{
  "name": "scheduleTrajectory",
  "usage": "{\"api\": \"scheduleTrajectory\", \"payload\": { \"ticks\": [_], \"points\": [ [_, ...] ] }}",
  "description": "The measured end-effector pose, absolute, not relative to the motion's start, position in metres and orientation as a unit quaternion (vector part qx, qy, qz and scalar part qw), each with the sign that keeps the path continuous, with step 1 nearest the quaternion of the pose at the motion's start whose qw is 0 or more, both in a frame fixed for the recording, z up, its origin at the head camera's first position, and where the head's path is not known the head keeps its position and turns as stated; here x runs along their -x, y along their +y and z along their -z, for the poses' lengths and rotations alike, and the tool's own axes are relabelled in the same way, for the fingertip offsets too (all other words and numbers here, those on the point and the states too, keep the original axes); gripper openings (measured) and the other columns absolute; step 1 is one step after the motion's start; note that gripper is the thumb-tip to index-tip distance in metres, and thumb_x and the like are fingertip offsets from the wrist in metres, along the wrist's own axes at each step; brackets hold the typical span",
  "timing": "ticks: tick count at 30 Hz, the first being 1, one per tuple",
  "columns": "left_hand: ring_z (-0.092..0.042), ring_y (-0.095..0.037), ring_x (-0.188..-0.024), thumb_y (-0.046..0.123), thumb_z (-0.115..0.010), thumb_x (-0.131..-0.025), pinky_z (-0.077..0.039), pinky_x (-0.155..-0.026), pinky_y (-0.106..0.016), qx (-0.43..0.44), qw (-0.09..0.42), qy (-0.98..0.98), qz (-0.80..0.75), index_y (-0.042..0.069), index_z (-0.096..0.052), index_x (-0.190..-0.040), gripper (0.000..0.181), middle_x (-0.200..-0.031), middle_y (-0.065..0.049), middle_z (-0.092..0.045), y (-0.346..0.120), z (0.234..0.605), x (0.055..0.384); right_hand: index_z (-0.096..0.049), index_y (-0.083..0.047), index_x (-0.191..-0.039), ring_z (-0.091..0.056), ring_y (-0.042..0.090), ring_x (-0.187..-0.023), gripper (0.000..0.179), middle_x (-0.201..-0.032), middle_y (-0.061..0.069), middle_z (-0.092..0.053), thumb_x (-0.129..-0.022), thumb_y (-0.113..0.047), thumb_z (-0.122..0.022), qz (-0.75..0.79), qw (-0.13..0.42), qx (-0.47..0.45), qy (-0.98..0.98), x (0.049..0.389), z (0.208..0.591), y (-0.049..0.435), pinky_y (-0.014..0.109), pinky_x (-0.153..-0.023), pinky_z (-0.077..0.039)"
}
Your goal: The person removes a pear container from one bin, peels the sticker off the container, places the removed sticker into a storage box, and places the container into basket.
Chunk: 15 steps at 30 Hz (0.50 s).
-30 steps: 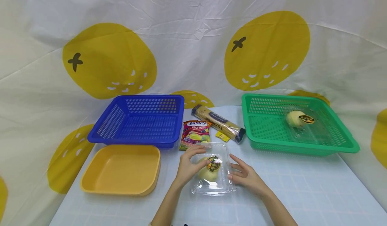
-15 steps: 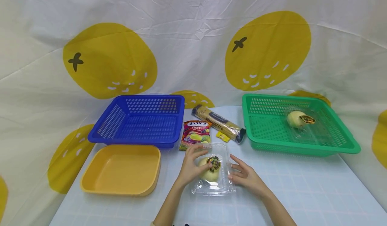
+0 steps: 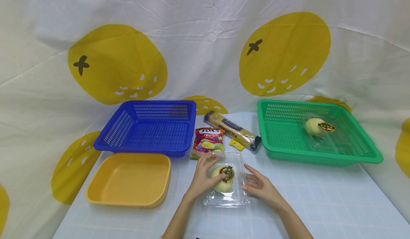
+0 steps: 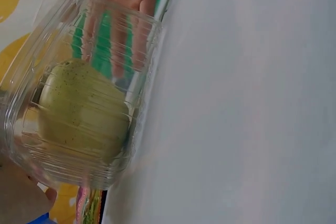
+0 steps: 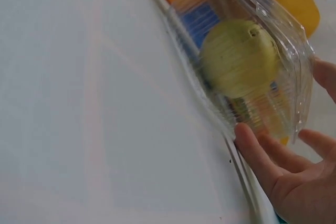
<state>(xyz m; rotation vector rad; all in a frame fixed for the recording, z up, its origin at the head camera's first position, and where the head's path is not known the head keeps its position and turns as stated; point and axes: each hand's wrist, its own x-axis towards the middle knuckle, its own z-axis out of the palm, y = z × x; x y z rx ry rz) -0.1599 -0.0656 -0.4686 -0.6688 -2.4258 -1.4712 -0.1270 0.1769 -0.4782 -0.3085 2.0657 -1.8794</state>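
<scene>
A clear plastic clamshell box lies on the table in front of me, lid down. Inside sits a round, pale yellow-green fruit, seen through the ribbed wall in both wrist views. A black-and-gold sticker is on the lid above it. My left hand rests over the box's left side, thumb at the sticker and fingers spread toward the far left corner. On the right side, my right hand has loosely bent fingers; in the right wrist view a fingertip is right at the box's lower edge.
Behind the box lie a Fox's candy bag, a spaghetti pack and a small yellow packet. A blue basket and yellow tub stand left. The green basket at right holds another boxed fruit.
My left hand has shifted very slightly on the lid, its thumb still at the sticker. The box and my right hand stay in place.
</scene>
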Motion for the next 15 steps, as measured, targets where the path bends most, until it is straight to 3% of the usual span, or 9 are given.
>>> {"api": "scheduleTrajectory", "payload": {
  "ticks": [15],
  "points": [
    [-0.031,-0.041,-0.13,0.023,-0.076,-0.074,-0.023,-0.102,-0.065,0.215,0.132,-0.826,0.504,-0.004,-0.067,-0.106,0.043,-0.127,-0.017,-0.052,-0.0616,0.4714,0.1584,-0.02,-0.006,-0.149,-0.049,0.044,-0.118,0.079,-0.137,0.037,-0.034,-0.086,-0.013,-0.067,0.663,0.163,0.097,0.724,0.1275,0.4819,0.1754,0.034,-0.087,-0.051]
  ]
}}
